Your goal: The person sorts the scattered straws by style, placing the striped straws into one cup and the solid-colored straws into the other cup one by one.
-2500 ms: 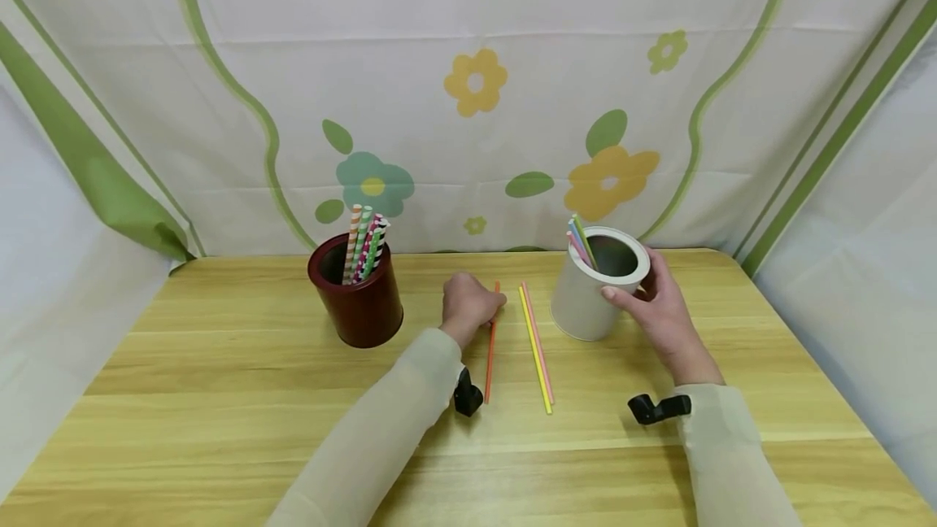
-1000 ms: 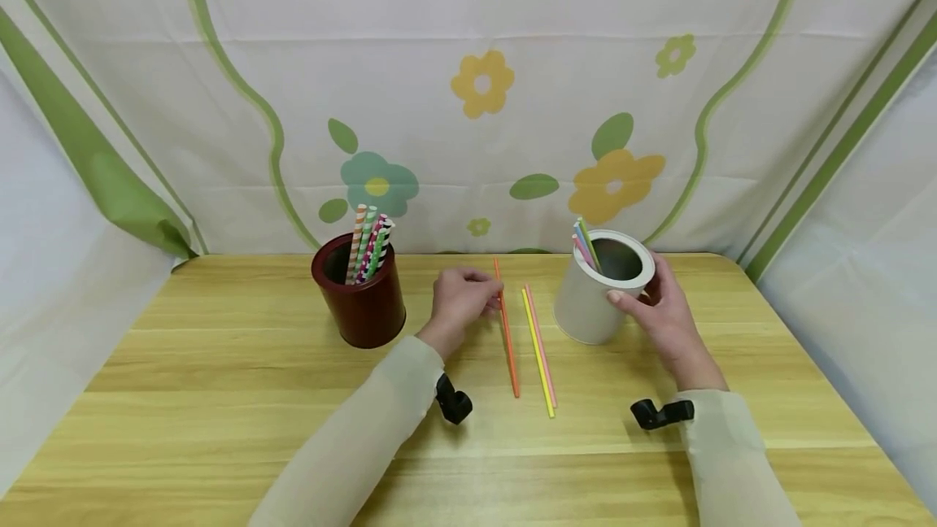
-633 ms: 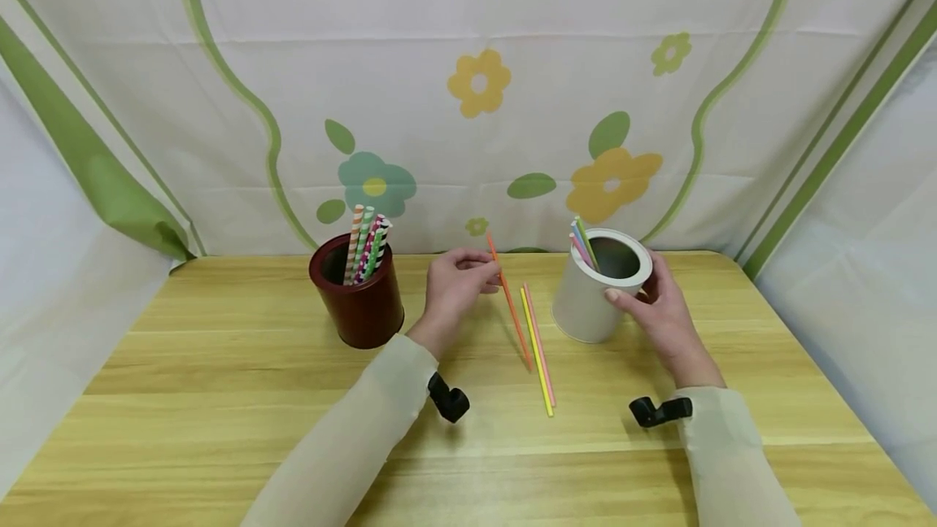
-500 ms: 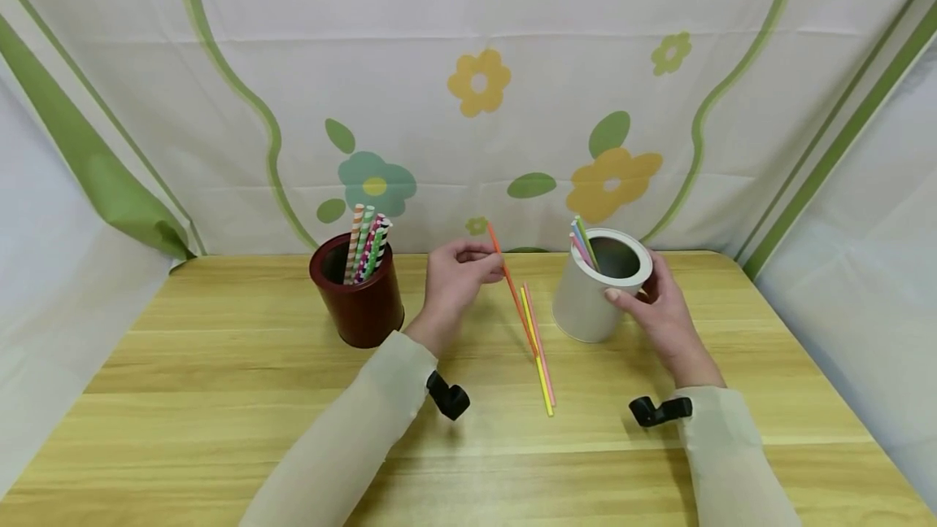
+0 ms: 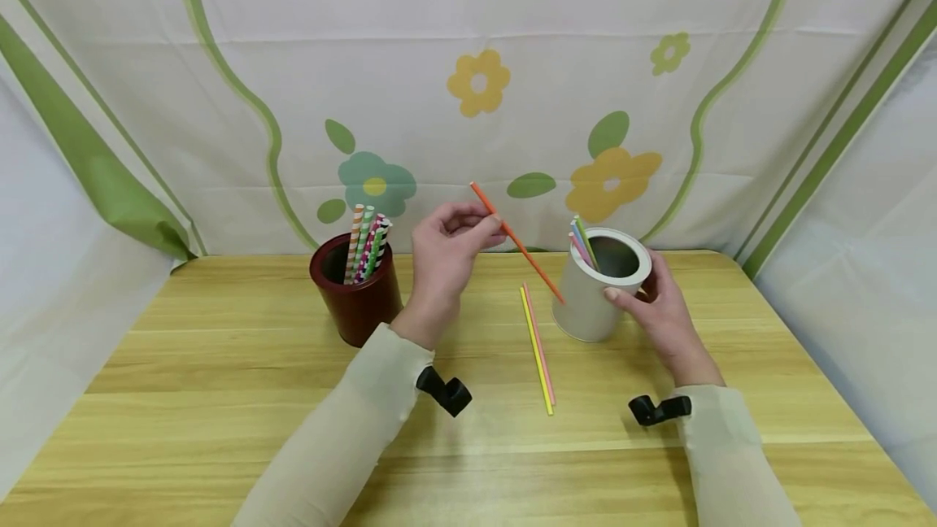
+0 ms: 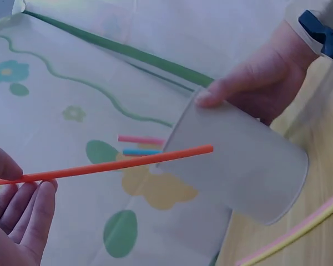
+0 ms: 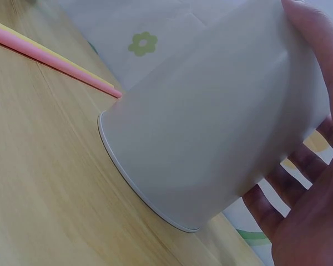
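Between thumb and fingers my left hand point(image 5: 448, 254) pinches an orange drinking straw point(image 5: 523, 249), raised above the table and slanting down to the right. Its lower end overlaps the side of the white can point(image 5: 586, 299) in the head view. My right hand point(image 5: 662, 315) grips that can from the right, thumb near the rim and fingers behind it. A few plain straws point(image 5: 581, 244), pink, blue and green, lean inside the can. On the table lie a yellow straw point(image 5: 537, 356) and a pink straw point(image 5: 542, 348), side by side. The left wrist view shows the orange straw point(image 6: 116, 165) passing before the can point(image 6: 238, 155).
A dark red can point(image 5: 362, 307) with several patterned straws point(image 5: 368, 246) stands on the left of the wooden table point(image 5: 183, 397). Behind the table's back edge hangs a flowered curtain point(image 5: 410, 104).
My left hand has lifted the orange straw off the table, and its lower end has swung right toward the white can. My right hand stays on the can.
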The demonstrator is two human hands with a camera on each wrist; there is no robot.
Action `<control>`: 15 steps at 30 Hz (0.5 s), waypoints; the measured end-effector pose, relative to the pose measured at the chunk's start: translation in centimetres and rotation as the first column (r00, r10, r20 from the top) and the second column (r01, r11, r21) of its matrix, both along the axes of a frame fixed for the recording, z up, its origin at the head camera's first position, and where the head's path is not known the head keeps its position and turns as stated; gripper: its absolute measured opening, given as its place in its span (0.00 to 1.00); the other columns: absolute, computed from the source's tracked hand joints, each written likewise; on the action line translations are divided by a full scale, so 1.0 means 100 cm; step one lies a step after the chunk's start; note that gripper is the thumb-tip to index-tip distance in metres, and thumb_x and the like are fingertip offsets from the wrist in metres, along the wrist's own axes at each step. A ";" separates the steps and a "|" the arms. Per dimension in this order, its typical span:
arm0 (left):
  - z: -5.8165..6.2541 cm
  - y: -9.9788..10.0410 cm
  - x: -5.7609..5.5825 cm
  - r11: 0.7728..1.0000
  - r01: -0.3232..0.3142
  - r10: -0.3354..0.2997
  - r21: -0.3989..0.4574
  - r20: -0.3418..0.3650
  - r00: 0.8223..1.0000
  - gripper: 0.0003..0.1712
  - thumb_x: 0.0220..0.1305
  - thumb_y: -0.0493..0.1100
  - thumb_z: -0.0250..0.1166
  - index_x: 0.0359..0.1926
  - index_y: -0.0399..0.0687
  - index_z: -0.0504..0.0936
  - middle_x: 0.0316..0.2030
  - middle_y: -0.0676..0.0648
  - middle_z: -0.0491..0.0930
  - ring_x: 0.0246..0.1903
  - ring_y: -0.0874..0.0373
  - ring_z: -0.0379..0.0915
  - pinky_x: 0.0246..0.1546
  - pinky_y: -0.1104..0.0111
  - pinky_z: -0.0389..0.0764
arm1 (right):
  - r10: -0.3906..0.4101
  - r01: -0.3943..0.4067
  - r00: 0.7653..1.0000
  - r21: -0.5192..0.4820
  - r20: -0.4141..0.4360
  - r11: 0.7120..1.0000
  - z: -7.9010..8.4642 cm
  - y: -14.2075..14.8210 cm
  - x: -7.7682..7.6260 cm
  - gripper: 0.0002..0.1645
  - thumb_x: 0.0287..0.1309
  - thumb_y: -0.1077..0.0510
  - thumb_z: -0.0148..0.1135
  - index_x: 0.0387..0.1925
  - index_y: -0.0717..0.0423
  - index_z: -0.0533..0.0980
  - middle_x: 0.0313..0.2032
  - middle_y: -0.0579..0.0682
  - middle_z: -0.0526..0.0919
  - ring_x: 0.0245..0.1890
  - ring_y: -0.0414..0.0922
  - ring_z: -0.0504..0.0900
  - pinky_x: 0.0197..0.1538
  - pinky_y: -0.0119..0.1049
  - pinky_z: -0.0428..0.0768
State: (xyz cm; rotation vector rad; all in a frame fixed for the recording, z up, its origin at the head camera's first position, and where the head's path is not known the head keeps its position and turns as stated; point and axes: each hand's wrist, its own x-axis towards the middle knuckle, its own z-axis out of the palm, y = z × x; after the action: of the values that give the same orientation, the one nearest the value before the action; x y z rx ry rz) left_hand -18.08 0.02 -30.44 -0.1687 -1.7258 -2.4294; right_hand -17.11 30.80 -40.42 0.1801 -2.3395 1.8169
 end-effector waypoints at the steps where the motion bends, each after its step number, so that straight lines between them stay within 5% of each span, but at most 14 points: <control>1: 0.003 0.000 0.001 1.000 -0.002 0.002 0.012 -0.015 1.000 0.07 0.68 0.29 0.70 0.46 0.34 0.85 0.37 0.45 0.87 0.34 0.58 0.89 0.48 0.62 0.93 | -0.001 0.001 1.000 0.001 0.001 1.000 0.000 0.000 0.000 0.44 0.70 0.64 0.70 0.80 0.44 0.61 0.65 0.33 0.72 0.64 0.33 0.71 0.59 0.20 0.74; 15: 0.026 0.015 0.006 0.997 -0.011 0.022 0.082 -0.140 0.990 0.07 0.71 0.29 0.69 0.48 0.35 0.82 0.40 0.46 0.84 0.38 0.57 0.87 0.51 0.62 0.92 | 0.004 -0.004 1.000 -0.010 -0.006 1.000 -0.001 0.000 0.000 0.44 0.69 0.65 0.70 0.79 0.45 0.62 0.64 0.33 0.73 0.63 0.34 0.72 0.58 0.20 0.74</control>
State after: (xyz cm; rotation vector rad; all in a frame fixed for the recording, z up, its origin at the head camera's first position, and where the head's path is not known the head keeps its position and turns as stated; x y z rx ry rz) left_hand -17.47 1.57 -27.85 -0.3072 -1.5605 -2.4076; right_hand -17.16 30.77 -40.47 0.1881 -2.3270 1.8272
